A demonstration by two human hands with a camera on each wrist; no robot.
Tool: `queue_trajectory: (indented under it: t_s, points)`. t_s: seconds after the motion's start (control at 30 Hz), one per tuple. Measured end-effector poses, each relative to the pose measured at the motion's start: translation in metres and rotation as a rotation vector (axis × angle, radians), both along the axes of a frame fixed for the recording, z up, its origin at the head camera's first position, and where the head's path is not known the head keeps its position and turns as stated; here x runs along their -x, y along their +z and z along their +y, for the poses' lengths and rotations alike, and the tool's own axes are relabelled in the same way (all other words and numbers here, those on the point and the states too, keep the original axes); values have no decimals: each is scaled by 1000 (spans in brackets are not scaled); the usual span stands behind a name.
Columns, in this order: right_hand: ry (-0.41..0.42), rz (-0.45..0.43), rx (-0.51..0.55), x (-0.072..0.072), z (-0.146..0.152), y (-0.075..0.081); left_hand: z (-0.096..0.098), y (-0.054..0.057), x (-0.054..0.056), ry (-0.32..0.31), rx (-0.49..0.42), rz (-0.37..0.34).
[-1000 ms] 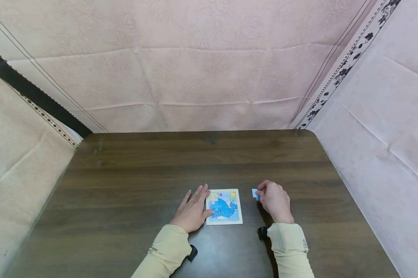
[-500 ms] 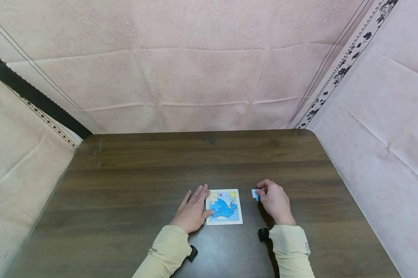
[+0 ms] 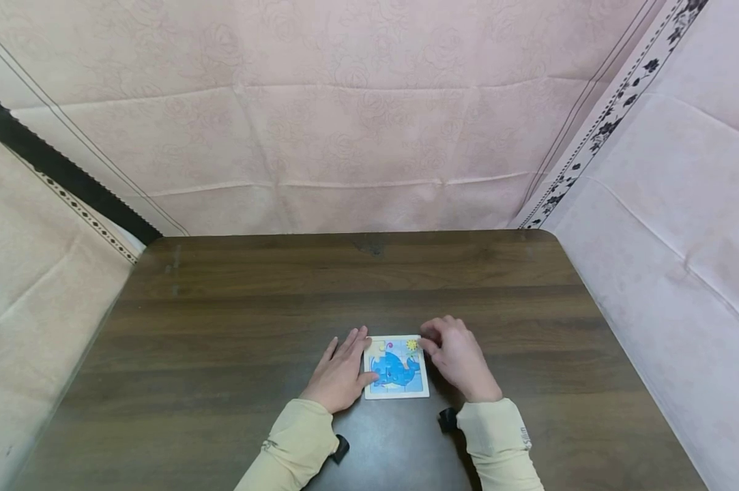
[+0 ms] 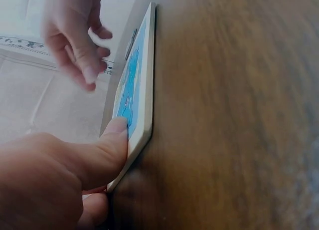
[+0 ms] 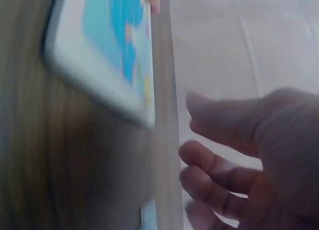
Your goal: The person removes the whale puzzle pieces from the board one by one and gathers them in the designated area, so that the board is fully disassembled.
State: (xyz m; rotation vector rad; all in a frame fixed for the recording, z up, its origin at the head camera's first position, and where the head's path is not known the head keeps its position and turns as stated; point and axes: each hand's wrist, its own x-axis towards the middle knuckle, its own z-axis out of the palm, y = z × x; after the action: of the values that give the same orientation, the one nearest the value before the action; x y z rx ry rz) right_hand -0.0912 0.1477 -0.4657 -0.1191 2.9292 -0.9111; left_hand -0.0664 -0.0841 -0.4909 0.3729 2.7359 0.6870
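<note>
A square whale jigsaw puzzle (image 3: 396, 372) in a pale frame lies flat on the table. My left hand (image 3: 338, 378) rests along its left side with fingers stretched out. In the left wrist view, the thumb (image 4: 112, 145) presses on the puzzle's face. My right hand (image 3: 458, 358) hovers at the upper right corner, fingers loosely bent. The right wrist view shows thumb and fingers apart, with nothing between them. Low in that view, a small light-blue piece (image 5: 148, 215) is partly seen, blurred; in the head view it does not show.
The brown wooden table (image 3: 252, 307) extends around the puzzle. Pale patterned cloth (image 3: 344, 123) hangs behind the table, with more cloth (image 3: 670, 239) along the right side. A small black device (image 3: 340, 448) sits at my left cuff, another (image 3: 447, 420) at the right.
My right hand has moved left from beside the light-blue piece to the puzzle's upper right corner. That piece no longer shows in the head view. The left hand and puzzle stay put.
</note>
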Motion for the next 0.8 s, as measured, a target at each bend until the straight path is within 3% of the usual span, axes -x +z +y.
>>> queue_trajectory:
  t_s: [0.13, 0.3, 0.8]
  points:
    - [121, 26, -41, -4, -18, -2, 0, -1, 0, -6, 5, -6]
    - [207, 84, -110, -6, -31, -7, -1, -2, 0, -17, 5, 3]
    - [252, 177, -260, -4, -37, -12, -1, 0, 0, -15, 4, -2]
